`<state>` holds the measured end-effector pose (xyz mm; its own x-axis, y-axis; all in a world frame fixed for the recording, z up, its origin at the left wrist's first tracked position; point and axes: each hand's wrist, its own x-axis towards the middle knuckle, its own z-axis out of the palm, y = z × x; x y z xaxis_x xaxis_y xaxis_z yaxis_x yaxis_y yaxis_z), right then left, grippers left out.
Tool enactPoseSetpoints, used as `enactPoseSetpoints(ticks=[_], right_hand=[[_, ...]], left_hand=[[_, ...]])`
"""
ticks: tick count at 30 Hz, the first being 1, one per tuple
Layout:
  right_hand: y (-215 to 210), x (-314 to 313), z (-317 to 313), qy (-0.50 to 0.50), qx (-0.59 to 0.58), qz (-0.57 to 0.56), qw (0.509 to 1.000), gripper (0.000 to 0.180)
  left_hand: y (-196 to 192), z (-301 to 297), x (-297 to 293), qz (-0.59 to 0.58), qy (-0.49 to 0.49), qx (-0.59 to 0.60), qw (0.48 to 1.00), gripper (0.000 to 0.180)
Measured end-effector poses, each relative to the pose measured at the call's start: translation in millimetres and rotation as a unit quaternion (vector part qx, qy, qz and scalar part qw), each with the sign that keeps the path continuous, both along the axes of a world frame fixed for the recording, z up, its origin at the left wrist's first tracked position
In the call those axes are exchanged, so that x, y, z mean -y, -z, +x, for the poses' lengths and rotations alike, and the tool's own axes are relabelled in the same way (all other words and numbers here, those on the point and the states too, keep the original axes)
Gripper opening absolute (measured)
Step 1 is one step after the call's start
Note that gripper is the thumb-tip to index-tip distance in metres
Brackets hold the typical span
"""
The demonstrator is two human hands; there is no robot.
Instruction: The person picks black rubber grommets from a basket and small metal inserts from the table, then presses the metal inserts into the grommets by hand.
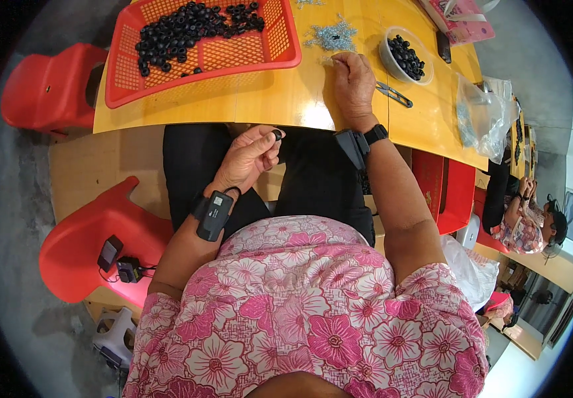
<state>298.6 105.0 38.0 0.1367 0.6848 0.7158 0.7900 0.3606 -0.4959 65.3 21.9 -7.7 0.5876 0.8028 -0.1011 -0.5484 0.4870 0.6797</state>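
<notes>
At the far left, beside the worktop, a glossy red moulded plastic stool (46, 86) stands on the grey floor, and a second red plastic seat (94, 245) nearer the person carries a small dark device with a cable (119, 262), parked there within arm's reach but clear of the work. On the yellow wooden worktop (260, 99), a shallow red plastic mesh basket (246, 53) holds a heap of small black rubber rings (187, 30); its low lattice walls seem suited to keeping the loose pieces together while leaving them easy to scoop. The left hand (250, 159), wearing a black strap-on wrist device, is held over the lap below the worktop's edge, fingers curled in, pinching one small black ring (277, 134) between thumb and forefinger, lifted as if kept ready. To the right, the right hand (353, 83), also with a black wristband, rests palm down on the worktop, fingers bent and fingertips pressed at the edge of a scatter of tiny silvery metal parts (333, 36); I cannot tell whether it has actually picked one up. Just beside it lies a pair of grey metal tweezers or snips (392, 94), and beyond that a round white bowl (406, 56) filled with more dark rings, likely a separate lot. A crumpled clear plastic bag (485, 113) sags at the right edge, and another person (532, 222) sits farther off.
</notes>
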Motion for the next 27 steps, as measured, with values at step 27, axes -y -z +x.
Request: enactPoseSetpoints(ticks=[27], right_hand=[[17.1, 94.1, -79.0, -0.274, -0.239, -0.280, 0.889, 0.007]], left_hand=[[41.8, -42.3, 17.4, 0.019, -0.052, -0.014, 0.998, 0.028]])
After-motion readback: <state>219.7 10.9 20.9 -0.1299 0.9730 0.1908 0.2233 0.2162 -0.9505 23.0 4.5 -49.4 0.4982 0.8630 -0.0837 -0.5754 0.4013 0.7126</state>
